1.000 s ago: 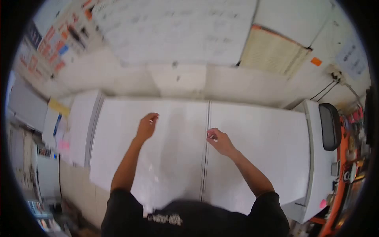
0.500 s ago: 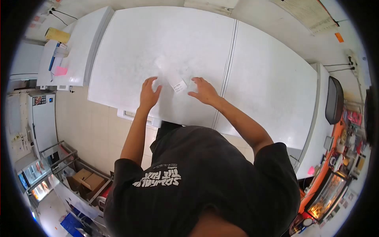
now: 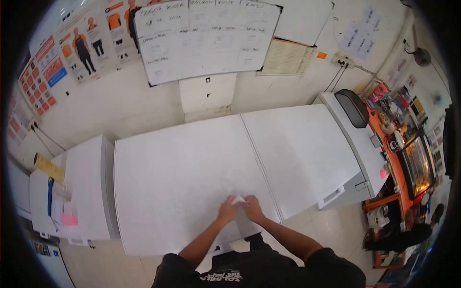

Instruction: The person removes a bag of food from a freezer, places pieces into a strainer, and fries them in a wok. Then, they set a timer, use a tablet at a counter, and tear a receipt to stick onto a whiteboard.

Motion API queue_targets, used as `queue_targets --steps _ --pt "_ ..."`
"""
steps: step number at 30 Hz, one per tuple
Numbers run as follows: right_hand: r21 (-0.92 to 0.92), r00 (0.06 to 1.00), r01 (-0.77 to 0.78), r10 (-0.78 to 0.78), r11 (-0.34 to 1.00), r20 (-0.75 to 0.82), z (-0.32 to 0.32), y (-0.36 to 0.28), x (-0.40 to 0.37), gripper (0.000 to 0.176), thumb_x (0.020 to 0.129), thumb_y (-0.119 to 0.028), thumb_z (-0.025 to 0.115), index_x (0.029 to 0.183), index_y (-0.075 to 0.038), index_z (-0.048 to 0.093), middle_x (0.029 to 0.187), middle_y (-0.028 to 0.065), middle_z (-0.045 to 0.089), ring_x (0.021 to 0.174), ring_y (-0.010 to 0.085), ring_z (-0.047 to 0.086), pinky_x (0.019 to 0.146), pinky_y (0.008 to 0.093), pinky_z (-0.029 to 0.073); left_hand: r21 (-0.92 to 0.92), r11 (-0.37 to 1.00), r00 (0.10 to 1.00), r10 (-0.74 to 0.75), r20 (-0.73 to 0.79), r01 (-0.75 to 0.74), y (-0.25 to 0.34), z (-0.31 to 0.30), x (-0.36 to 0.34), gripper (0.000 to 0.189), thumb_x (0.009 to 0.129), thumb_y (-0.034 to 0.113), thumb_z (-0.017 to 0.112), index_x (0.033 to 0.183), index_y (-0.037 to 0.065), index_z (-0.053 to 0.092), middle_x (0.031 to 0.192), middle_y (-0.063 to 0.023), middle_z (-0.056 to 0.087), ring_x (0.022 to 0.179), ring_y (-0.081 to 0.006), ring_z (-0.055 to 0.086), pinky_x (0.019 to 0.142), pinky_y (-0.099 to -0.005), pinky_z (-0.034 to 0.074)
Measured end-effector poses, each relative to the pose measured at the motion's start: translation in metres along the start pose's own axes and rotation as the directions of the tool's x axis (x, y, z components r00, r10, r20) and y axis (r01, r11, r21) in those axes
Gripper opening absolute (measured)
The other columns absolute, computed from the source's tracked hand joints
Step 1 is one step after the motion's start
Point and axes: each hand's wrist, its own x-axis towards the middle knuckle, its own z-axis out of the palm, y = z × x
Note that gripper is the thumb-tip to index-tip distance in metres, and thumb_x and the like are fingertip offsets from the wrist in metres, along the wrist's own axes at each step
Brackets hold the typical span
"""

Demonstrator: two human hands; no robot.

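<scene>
My left hand (image 3: 227,210) and my right hand (image 3: 251,209) are close together above the front part of a white chest freezer lid (image 3: 182,177). Between their fingertips they hold a small white-labelled plastic packet (image 3: 237,199). Fingers of both hands are closed on it, and they cover much of it. Only a pale, folded-looking piece shows at the top, too small to read.
A second white lid (image 3: 302,149) adjoins on the right, with a dark padded seat (image 3: 352,108) beyond. On the left, another white freezer (image 3: 86,187) carries a yellow roll (image 3: 48,168) and a pink paper (image 3: 69,219). A whiteboard (image 3: 206,48) hangs behind; a person (image 3: 403,237) is at right.
Both hands have come together and closed on the packet, which lay flat between them on the lid. The head view has tilted up, bringing the wall and whiteboard into sight.
</scene>
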Motion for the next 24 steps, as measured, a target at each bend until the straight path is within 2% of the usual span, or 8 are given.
queue_targets --steps 1,5,6,8,11,14,20,24 --pt "0.066 0.995 -0.084 0.087 0.994 -0.047 -0.013 -0.006 -0.012 0.031 0.091 -0.024 0.054 0.110 0.001 0.058 0.103 0.0210 0.056 0.101 0.0354 0.053 0.089 0.0429 0.042 -0.271 0.961 0.998 -0.038 0.051 0.050 0.017 0.007 -0.004 0.038 0.088 0.026 0.063 0.117 0.003 0.052 0.098 -0.0144 0.062 0.088 -0.0260 0.062 0.077 -0.0362 0.050" --pt "0.147 0.984 -0.167 0.174 0.975 -0.040 -0.077 -0.015 -0.074 0.036 0.094 -0.029 0.045 0.114 0.000 0.053 0.103 0.0175 0.052 0.101 0.0325 0.053 0.089 0.0393 0.043 -0.386 0.754 0.792 -0.280 0.542 0.531 0.092 0.035 -0.024 0.048 0.090 0.024 0.062 0.129 0.005 0.043 0.102 -0.0132 0.061 0.090 -0.0192 0.063 0.073 -0.0297 0.051" --pt "0.249 0.872 -0.468 0.489 0.848 -0.024 -0.099 -0.036 -0.088 0.035 0.096 -0.027 0.042 0.120 -0.002 0.044 0.099 0.0166 0.051 0.096 0.0294 0.055 0.083 0.0359 0.046 -0.448 0.666 0.763 -0.296 0.574 0.596 0.104 0.049 -0.031 0.043 0.091 0.023 0.062 0.126 0.005 0.045 0.103 -0.0123 0.061 0.090 -0.0178 0.062 0.073 -0.0303 0.051" --pt "0.547 0.833 -0.469 0.553 0.693 0.013 -0.117 -0.045 -0.123 0.038 0.099 -0.033 0.040 0.125 -0.006 0.034 0.094 0.0152 0.053 0.076 0.0207 0.056 0.062 0.0300 0.047 -0.539 0.459 0.697 -0.322 0.640 0.707 0.124 0.079 -0.048 0.034 0.092 0.021 0.061 0.121 0.005 0.050 0.104 -0.0105 0.061 0.089 -0.0150 0.060 0.072 -0.0315 0.051" --pt "0.505 0.712 -0.599 0.702 0.622 -0.022 -0.148 -0.079 -0.170 0.044 0.100 -0.039 0.038 0.127 -0.005 0.037 0.101 0.0168 0.055 0.076 0.0188 0.058 0.055 0.0316 0.048 -0.231 0.914 0.759 -0.116 0.640 0.335 0.137 0.124 -0.076 0.025 0.093 0.018 0.059 0.113 0.004 0.057 0.105 -0.0125 0.062 0.090 -0.0171 0.062 0.072 -0.0328 0.051" --pt "0.571 0.679 -0.431 0.668 0.699 -0.305 -0.135 0.004 -0.254 0.044 0.100 -0.041 0.038 0.122 -0.003 0.044 0.099 0.0140 0.056 0.071 0.0164 0.057 0.047 0.0300 0.044 -0.376 0.926 0.726 0.249 0.641 0.015 0.164 0.171 -0.126 0.021 0.092 0.018 0.058 0.105 0.002 0.060 0.103 -0.0154 0.061 0.092 -0.0229 0.063 0.077 -0.0360 0.050" --pt "0.971 0.354 0.025 0.906 0.238 -0.231 -0.210 0.037 -0.439 0.044 0.100 -0.044 0.041 0.103 -0.003 0.055 0.079 0.0033 0.050 0.064 0.0114 0.049 0.050 0.0238 0.041 -0.411 0.701 0.161 0.596 0.787 -0.582 0.243 0.288 -0.248 0.029 0.083 0.029 0.067 0.100 0.006 0.062 0.105 -0.0147 0.057 0.102 -0.0333 0.054 0.091 -0.0411 0.044" --pt "0.939 0.188 0.306 0.958 0.154 -0.219 -0.225 0.069 -0.594 0.040 0.100 -0.044 0.043 0.093 -0.007 0.053 0.078 0.0003 0.051 0.067 0.0091 0.050 0.052 0.0235 0.043 -0.547 0.738 -0.222 0.501 0.837 -0.395 0.261 0.401 -0.361 0.033 0.080 0.033 0.072 0.099 0.007 0.063 0.108 -0.0131 0.054 0.104 -0.0323 0.052 0.092 -0.0407 0.043"
